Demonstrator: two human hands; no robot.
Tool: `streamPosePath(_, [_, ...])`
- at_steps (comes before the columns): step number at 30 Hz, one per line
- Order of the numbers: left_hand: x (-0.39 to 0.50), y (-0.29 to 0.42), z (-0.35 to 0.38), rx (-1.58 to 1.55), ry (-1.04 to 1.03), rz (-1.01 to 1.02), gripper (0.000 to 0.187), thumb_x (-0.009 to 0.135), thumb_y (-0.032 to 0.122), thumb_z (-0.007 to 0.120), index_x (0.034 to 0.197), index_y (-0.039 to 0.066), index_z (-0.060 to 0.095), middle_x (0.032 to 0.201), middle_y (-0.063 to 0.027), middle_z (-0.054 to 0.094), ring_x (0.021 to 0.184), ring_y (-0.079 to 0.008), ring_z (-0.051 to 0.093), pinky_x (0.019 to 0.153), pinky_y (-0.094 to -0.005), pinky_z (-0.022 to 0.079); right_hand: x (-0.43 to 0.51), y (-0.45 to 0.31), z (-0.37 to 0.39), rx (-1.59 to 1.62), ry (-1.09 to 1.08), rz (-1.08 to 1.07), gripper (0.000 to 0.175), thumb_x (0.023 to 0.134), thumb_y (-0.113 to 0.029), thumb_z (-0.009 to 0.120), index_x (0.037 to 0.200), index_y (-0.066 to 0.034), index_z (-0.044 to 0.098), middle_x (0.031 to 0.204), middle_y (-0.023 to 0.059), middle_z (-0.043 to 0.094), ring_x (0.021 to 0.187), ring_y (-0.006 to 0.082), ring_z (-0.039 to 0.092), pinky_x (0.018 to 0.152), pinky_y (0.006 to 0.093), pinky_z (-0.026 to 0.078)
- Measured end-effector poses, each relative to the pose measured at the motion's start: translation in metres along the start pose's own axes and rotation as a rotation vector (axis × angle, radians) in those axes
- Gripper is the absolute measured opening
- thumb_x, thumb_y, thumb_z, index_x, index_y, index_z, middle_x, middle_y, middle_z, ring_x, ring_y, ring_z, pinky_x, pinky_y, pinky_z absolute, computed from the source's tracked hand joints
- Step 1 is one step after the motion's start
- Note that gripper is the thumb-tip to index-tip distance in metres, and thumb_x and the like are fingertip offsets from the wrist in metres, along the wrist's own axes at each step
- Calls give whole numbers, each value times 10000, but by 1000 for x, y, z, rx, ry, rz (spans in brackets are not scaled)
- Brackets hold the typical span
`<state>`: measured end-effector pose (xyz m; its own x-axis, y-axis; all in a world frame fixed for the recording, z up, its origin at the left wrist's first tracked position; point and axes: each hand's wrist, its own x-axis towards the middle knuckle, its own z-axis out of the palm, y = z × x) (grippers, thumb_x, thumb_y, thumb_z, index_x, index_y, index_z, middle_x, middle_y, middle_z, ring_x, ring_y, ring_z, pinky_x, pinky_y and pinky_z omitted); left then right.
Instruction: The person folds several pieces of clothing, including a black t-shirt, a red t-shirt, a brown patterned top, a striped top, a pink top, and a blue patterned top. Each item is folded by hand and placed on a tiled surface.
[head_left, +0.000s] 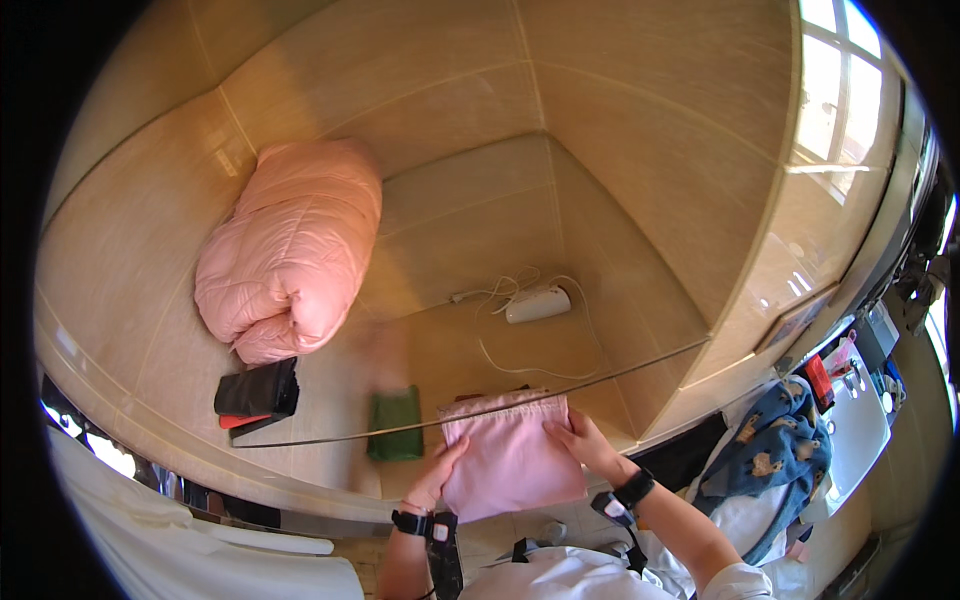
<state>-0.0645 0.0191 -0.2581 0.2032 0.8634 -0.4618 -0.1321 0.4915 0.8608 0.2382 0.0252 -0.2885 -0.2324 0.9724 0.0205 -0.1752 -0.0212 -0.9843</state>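
Between my hands is a pink fabric drawstring pouch (514, 469), its gathered top edge turned away from me. My left hand (436, 476) grips its left side. At the upper right side my right hand (583, 444) pinches the cloth with thumb and fingers. Just left of the pouch, a flat green packet or pouch (395, 424) lies on the tan tiled surface (337, 409). Something dark red peeks out behind the pouch's top edge, mostly hidden. Whether the pouch has anything inside cannot be seen.
A rolled pink quilted puffy bundle (296, 247) rests at left, beside a folded black item (259, 394) with red showing. Farther back lies a white device (538, 304) with a loose cord. A thin dark strip (330, 436) crosses the view. A blue patterned cloth (780, 442) hangs near a white sink (862, 435).
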Motion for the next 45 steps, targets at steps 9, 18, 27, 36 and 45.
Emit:
streamPosePath(9, [79,-16,-65,204,79,119,389,985,372,693,1152,21,707,1027,4,672,877,-84,578,748,-252,496,73,115,14,-433,257,162,428,932,-147,677,1307,28,566,1105,102,709,988,156,640,836,336,544])
streamPosePath(18, [75,1,-55,1065,447,375,276,962,297,670,946,21,651,982,-140,724,798,-267,698,631,-416,526,65,43,33,-590,366,136,410,922,-210,716,1216,28,558,1099,204,701,995,304,689,854,400,556])
streamPosePath(27, [39,13,33,1629,401,877,553,963,346,584,1475,152,507,1630,-144,309,1468,-585,162,1139,-708,267,51,-6,86,-1373,197,-415,538,933,-205,605,1423,-14,494,1480,215,481,1464,376,343,1201,564,232])
streamPosePath(36, [70,-32,40,1575,395,735,576,931,334,547,1498,246,485,1651,-89,276,1466,-568,184,1132,-760,154,58,54,70,-1267,173,-335,613,990,-344,517,1505,-28,414,1587,215,358,1510,374,270,1222,576,166])
streamPosePath(45, [58,-22,52,1588,490,575,606,966,412,570,1518,205,431,1615,-190,324,1443,-572,262,1151,-685,256,60,70,41,-1151,155,-198,722,1004,-455,490,1527,21,344,1591,249,330,1502,370,280,1236,514,189])
